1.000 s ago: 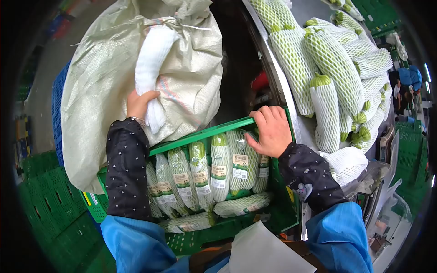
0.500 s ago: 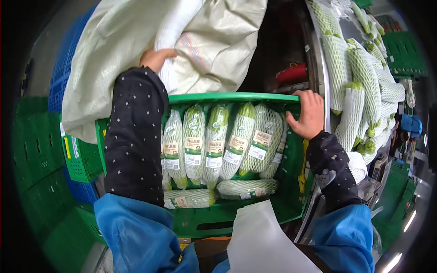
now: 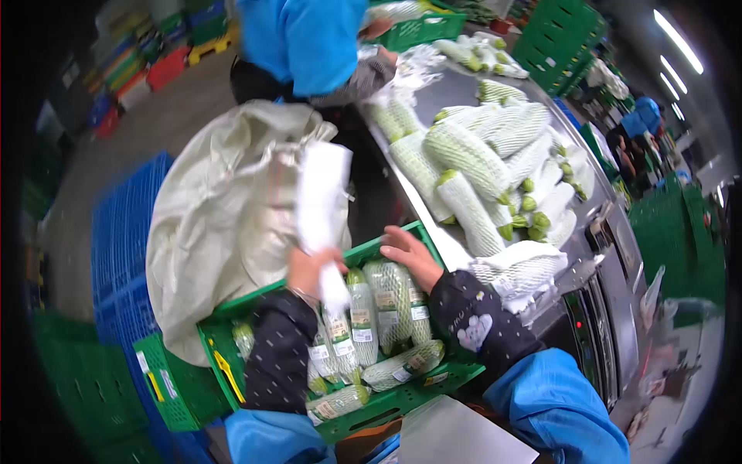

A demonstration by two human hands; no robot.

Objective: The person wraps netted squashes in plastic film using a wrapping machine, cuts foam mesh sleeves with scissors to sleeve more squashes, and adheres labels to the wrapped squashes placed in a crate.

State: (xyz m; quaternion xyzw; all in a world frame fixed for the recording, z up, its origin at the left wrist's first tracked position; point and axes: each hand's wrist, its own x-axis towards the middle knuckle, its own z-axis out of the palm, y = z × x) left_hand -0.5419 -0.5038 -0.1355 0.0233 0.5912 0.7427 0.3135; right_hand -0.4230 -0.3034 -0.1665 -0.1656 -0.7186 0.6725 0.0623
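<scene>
My left hand [image 3: 313, 272] is closed around a long white bundle of foam-net sleeves [image 3: 323, 189], blurred by motion and held upright over the green crate [image 3: 274, 288]. My right hand [image 3: 413, 259] has its fingers stretched out at the crate's far rim, with nothing in it. Inside the crate stand several labelled zucchini [image 3: 361, 313] in netting and clear film. Two more lie crosswise along the near side, one of them a wrapped zucchini [image 3: 403, 366]. My left forearm hides part of the crate.
A large cream woven sack [image 3: 224, 209] stands behind the crate. To the right, a metal table [image 3: 591, 209] bears a heap of netted zucchini [image 3: 468, 158]. A co-worker in blue [image 3: 309, 46] is at the far end. Blue crates [image 3: 127, 247] are stacked left.
The view has swung to take in more of the table and a co-worker. My left hand has drawn the white bundle from against the sack to above the crate. My right hand has loosened from the rim.
</scene>
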